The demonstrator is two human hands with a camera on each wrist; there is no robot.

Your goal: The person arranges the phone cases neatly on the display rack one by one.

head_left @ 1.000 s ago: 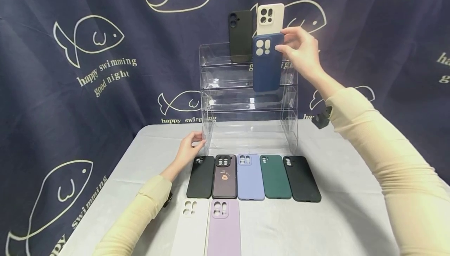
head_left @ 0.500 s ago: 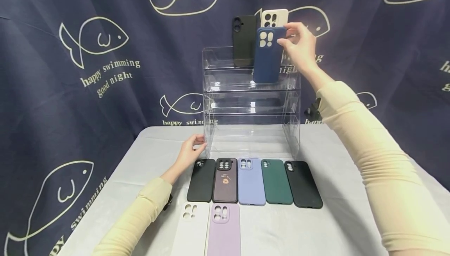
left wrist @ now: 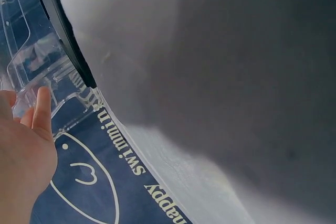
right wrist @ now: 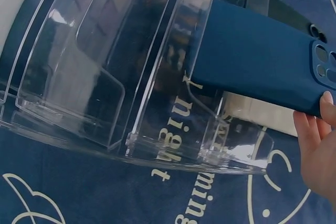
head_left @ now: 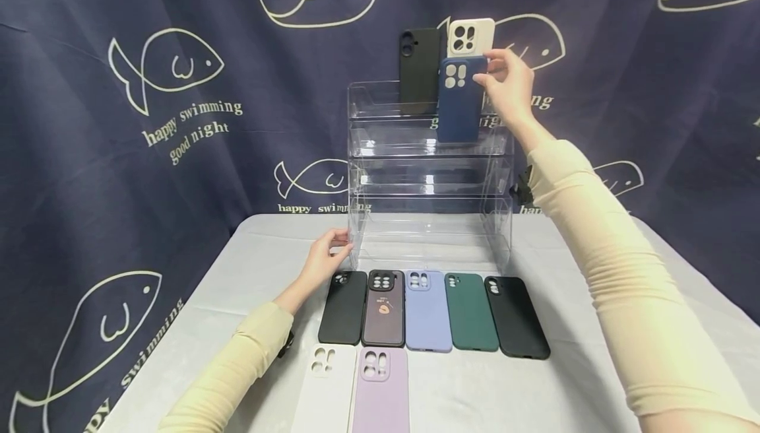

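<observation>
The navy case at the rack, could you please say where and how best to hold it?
Probably its upper right edge, from the right: the navy case is roughly upright, lower end at the clear rack, a black case to its left.

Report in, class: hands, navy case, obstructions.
Right hand pinches navy case near its top. Left hand at rack, lower left. White case behind navy; nothing visibly blocking.

Long pale yellow sleeves (head_left: 617, 268), bunched in creases; black wrist-worn devices (head_left: 522, 187)
</observation>
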